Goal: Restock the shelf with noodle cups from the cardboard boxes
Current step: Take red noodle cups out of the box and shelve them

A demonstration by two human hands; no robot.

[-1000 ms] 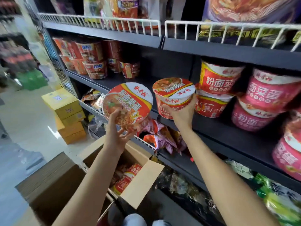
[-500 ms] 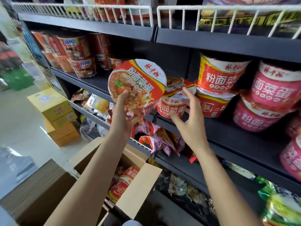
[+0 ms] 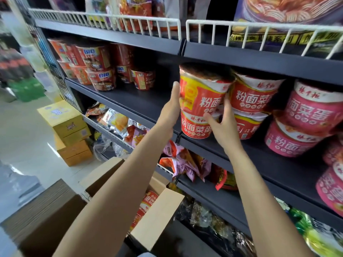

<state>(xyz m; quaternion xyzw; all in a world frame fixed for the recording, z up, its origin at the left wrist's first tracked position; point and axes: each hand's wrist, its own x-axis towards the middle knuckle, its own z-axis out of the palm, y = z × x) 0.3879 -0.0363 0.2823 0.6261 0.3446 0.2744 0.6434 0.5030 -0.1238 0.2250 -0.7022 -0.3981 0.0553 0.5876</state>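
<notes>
- Below my arms I see an open brown cardboard box (image 3: 154, 217) on the floor, flaps up; inside it lies at least one red noodle cup (image 3: 146, 203), the rest hidden by my left forearm.
- On the dark metal shelf (image 3: 141, 102), near its front edge, a red and yellow noodle cup (image 3: 202, 93) sits stacked on a second red noodle cup (image 3: 194, 127).
- Just to their right stand two more stacked red cups (image 3: 254, 95), then pink noodle cups (image 3: 311, 112) toward the shelf's right end.
- Toward the shelf's left end are orange-red noodle cups marked BIG (image 3: 96, 60), stacked two high.
- My left hand (image 3: 171, 110) presses the upper cup's left side, fingers straight, grip released.
- My right hand (image 3: 224, 125) lies against the stack's right side, fingers spread and loosely bent, thumb on the lower cup; its grip clasps neither cup fully.
</notes>
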